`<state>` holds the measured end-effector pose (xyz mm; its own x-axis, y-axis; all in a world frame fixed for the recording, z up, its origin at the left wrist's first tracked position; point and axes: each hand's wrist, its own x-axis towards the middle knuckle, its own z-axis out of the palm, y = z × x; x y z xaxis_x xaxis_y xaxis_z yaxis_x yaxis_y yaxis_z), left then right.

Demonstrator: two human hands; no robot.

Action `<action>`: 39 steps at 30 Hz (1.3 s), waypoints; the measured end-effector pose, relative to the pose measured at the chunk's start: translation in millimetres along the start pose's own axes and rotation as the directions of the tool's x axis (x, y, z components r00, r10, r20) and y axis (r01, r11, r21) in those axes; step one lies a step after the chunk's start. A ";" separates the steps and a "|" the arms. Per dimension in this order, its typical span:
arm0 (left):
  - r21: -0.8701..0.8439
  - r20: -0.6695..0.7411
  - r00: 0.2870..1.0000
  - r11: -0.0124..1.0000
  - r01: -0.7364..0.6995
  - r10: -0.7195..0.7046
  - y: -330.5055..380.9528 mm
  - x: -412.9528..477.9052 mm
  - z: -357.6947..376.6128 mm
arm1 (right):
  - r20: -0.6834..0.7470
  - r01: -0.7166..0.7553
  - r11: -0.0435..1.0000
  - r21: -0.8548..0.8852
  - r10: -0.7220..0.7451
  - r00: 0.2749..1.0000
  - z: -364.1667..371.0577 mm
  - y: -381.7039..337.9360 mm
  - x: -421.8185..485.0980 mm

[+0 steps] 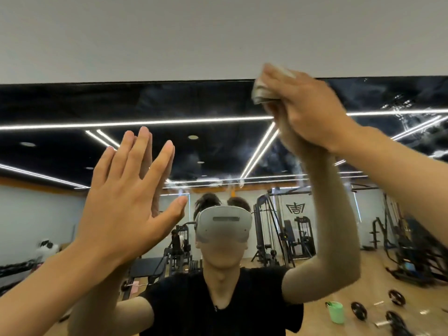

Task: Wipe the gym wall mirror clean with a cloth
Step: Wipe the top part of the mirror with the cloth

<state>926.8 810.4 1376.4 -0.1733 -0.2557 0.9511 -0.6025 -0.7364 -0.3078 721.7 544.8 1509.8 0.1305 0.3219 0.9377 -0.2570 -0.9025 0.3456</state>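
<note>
**Right hand wiping at mirror's top edge, left hand flat on glass**

Mirror [72, 105] fills the lower two thirds of the view. It reflects a dark ceiling with light strips, gym machines [286, 229] and the person in a black shirt with a grey headset [223, 224]. Plain pale wall [169, 32] sits directly above the mirror's top edge.

Left hand [126, 197] is at the mirror's left-centre, palm flat to the glass. Its fingers [143, 151] are straight and released, meeting their own reflection and holding nothing.

Right hand [308, 110] is at the mirror's upper right, motion-blurred, fingers clenched round the cloth [260, 93]. The cloth is a pale crumpled wad that straddles the mirror's top edge and is pressed to the glass.

In the mirror's lower right, reflected: green container [335, 311] on the floor, with dark weight plates [358, 310] just beside it.
</note>
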 end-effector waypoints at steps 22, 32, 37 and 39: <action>-0.024 -0.009 1.000 0.999 0.024 -0.024 6.5 3.6 -2.7 | 0.044 0.320 0.939 0.122 -0.327 0.944 71.9 -205.2 90.5; -0.028 -0.012 1.000 1.000 -0.003 0.003 0.4 -1.5 0.3 | 0.144 0.289 0.939 0.184 -0.317 0.938 39.7 -84.1 26.8; -0.041 0.007 1.000 0.999 -0.023 0.023 -4.7 -3.0 -1.1 | 0.111 0.133 0.983 0.128 -0.147 0.983 5.2 -20.3 -18.6; -0.053 0.009 1.000 0.998 -0.023 0.024 -4.6 -7.6 -2.1 | 0.056 0.050 0.992 0.112 -0.057 0.997 -4.6 1.3 -37.3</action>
<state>929.3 817.0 1370.7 -0.1805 -0.2792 0.9431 -0.6384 -0.6962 -0.3282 712.1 532.9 1475.4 0.1981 0.3564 0.9131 -0.1409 -0.9115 0.3864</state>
